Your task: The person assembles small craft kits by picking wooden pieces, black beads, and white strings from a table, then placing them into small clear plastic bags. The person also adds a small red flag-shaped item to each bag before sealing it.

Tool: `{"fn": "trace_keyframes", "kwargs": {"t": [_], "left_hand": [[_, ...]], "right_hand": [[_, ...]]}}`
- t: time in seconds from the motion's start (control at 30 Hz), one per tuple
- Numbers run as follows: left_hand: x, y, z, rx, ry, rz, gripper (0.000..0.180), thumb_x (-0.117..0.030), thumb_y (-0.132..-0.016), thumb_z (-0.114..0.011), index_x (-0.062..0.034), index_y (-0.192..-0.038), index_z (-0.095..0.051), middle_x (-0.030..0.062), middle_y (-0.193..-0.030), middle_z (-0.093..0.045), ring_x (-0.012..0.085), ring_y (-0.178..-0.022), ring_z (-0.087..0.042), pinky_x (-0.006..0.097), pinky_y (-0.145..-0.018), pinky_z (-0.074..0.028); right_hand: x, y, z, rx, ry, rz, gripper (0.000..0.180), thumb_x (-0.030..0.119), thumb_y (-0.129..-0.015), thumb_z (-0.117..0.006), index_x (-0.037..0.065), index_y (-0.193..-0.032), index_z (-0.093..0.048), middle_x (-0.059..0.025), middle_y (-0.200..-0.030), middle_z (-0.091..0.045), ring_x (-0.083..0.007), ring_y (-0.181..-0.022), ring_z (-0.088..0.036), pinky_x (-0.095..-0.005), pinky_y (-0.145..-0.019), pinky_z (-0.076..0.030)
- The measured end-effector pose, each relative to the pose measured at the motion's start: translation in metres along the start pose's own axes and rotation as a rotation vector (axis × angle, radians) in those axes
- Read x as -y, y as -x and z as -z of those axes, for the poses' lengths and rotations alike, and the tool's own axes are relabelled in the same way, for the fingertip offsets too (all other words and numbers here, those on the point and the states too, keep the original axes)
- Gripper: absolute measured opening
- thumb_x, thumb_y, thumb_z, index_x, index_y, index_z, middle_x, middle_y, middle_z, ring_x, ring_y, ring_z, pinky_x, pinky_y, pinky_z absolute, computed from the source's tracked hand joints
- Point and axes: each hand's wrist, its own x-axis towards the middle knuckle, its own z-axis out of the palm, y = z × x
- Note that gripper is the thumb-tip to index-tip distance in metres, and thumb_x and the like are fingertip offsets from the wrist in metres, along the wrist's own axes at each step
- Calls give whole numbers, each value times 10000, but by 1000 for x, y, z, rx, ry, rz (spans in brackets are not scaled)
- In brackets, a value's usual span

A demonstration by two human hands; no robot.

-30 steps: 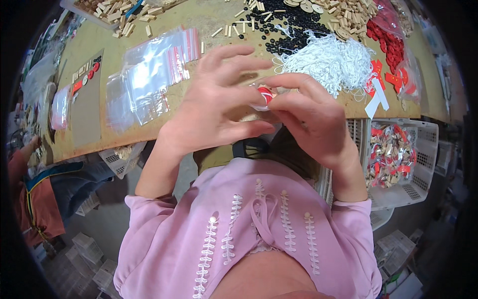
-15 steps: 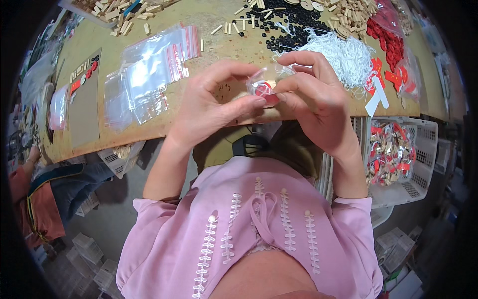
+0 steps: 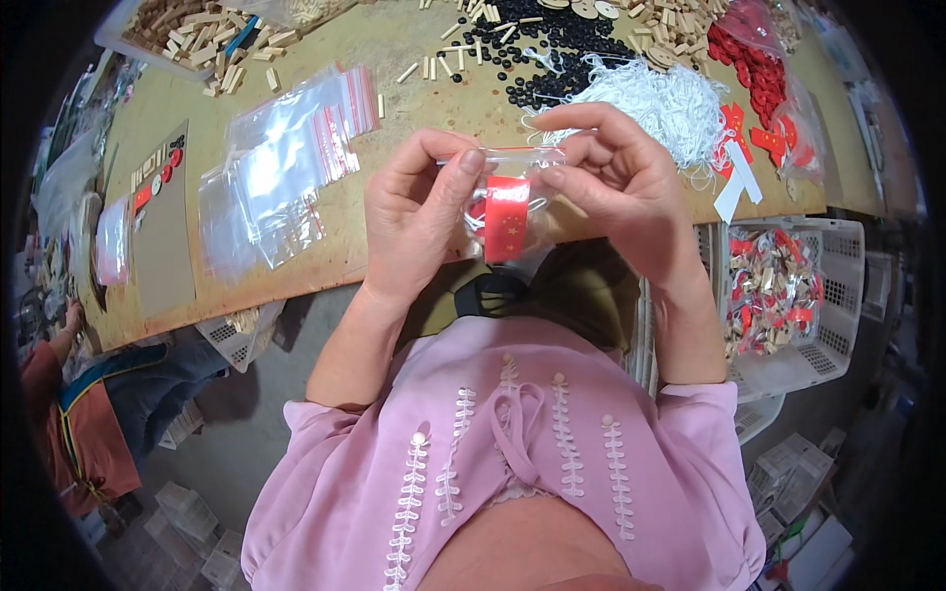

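Note:
My left hand (image 3: 419, 222) and my right hand (image 3: 621, 187) together hold a small clear zip bag (image 3: 512, 202) by its red-striped top edge, just above the table's near edge. Inside the bag I see a red paper strip with small stars. Thumbs and forefingers of both hands pinch the bag's upper rim. A heap of white string (image 3: 660, 98) lies just beyond my right hand, with black beads (image 3: 552, 59) behind it.
A stack of empty clear zip bags (image 3: 286, 167) lies on the wooden table (image 3: 394, 59) to the left. Wooden sticks (image 3: 207, 34), red pieces (image 3: 759, 69) and a white basket of filled bags (image 3: 788, 291) surround me. Another person (image 3: 69, 414) sits at lower left.
Both hands have lifted and spread slightly, holding the bag up by its top edge; the red strip now hangs visibly inside it.

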Motion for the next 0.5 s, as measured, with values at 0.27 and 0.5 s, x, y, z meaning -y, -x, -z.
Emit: {"fn": "trace_keyframes", "kwargs": {"t": [0.27,0.5], "left_hand": [[6,0,4,68,-58,-78,67,-56,-1025,-648,9,-1015,-657,54,-1024,-675,74,-884,-611,231,-795,-502],[9,2,11,72,-197,-162,45,-36,-997,-666,7,-1013,-669,66,-1050,-674,106,-877,-635,259,-775,-520]], "right_hand": [[-13,0,4,-76,-221,-97,164,53,-963,-684,-31,-1104,-684,-98,-992,-750,-129,-927,-723,-253,-847,-573],[-20,2,1,-63,-191,-72,142,71,-985,-665,-21,-1089,-695,-83,-993,-748,-117,-929,-713,-252,-831,-574]]}}
